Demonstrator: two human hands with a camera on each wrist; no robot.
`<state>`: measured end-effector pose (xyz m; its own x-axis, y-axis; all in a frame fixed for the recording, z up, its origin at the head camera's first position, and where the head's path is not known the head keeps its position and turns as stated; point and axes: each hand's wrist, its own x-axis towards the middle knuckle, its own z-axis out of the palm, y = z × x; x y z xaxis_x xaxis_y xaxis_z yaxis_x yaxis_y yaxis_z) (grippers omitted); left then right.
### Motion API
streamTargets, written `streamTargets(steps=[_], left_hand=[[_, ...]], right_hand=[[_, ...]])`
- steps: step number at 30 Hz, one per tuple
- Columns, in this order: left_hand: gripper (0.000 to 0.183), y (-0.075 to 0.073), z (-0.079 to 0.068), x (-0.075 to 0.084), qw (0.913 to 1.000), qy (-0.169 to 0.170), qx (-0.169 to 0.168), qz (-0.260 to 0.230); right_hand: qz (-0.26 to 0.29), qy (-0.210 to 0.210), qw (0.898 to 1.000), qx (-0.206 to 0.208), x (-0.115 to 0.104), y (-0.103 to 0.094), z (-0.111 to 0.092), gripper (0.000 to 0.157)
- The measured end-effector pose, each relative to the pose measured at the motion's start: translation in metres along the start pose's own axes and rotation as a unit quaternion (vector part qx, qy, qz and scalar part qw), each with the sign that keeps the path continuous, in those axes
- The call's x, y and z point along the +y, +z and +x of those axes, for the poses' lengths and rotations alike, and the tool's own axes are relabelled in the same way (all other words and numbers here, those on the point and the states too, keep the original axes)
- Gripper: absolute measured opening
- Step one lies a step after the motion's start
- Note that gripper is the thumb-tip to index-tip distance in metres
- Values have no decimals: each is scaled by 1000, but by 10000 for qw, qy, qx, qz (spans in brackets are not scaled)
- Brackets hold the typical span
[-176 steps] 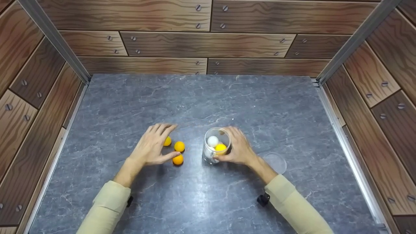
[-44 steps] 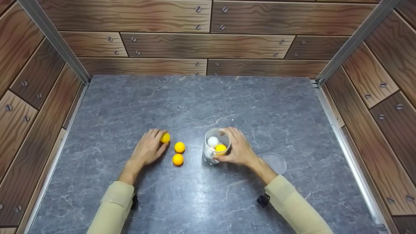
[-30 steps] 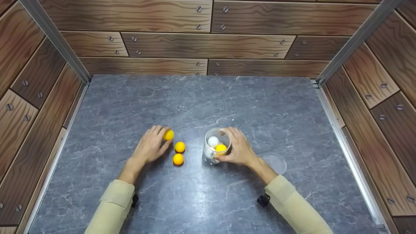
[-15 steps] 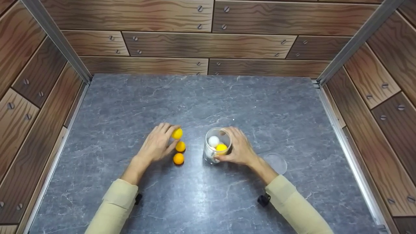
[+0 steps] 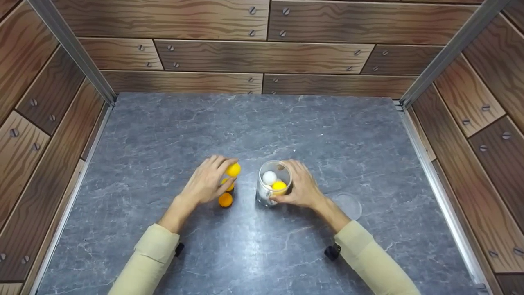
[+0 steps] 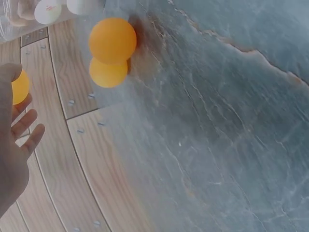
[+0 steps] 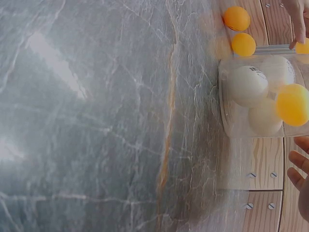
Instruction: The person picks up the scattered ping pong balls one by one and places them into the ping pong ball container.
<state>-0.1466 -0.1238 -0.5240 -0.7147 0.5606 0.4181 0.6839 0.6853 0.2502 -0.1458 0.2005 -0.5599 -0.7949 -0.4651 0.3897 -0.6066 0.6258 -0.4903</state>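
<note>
In the head view my left hand [image 5: 208, 179] pinches an orange ping-pong ball [image 5: 233, 169] between thumb and fingers, lifted over the table. Two more orange balls lie below it: one [image 5: 229, 186] partly hidden by the thumb, the other [image 5: 225, 200] nearer me. My right hand [image 5: 301, 184] grips a clear jar [image 5: 260, 196] from its right side, upright and without a lid. Inside the jar are several white ping-pong balls [image 7: 248, 86] and one orange ball [image 7: 293, 105] on top. The left wrist view shows the held ball [image 6: 20, 88] at the fingertips.
A clear round lid [image 5: 348, 206] lies flat on the grey marbled table [image 5: 254, 123], right of the jar beside my right forearm. Wood-patterned walls [image 5: 262, 55] with metal corner rails [image 5: 425, 82] enclose the back and both sides.
My left hand has picked up the far orange ball and carried it rightward toward the jar, passing over the other two balls. My right hand and the jar have stayed in place.
</note>
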Motion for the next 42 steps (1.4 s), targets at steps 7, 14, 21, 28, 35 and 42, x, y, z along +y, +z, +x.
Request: streamTargets(steps=[7,14,21,28,35,42], left_hand=[[47,0,6,8,9999,126,59,-49],[45,-3,13,18,9991,332,261,-79],[45,-2,22,26,9985,394,372,-106],[45,-2,29,32,9983,437,324,-206],[46,0,33,41,9970,450,470,-408],[46,6,36,49,9954,519,473,-649]], right_hand=[[16,-7,10000,-40,1,0,0,91],[0,36,10000,-13,0,0,-1,92],[27,29,10000,-45,0,-1,0,94],[61,19,10000,-69,0,-1,0,96],[-57,-214,9997,74,2,-1,0,100],[-106,-329,9993,163,4,0,0,101]])
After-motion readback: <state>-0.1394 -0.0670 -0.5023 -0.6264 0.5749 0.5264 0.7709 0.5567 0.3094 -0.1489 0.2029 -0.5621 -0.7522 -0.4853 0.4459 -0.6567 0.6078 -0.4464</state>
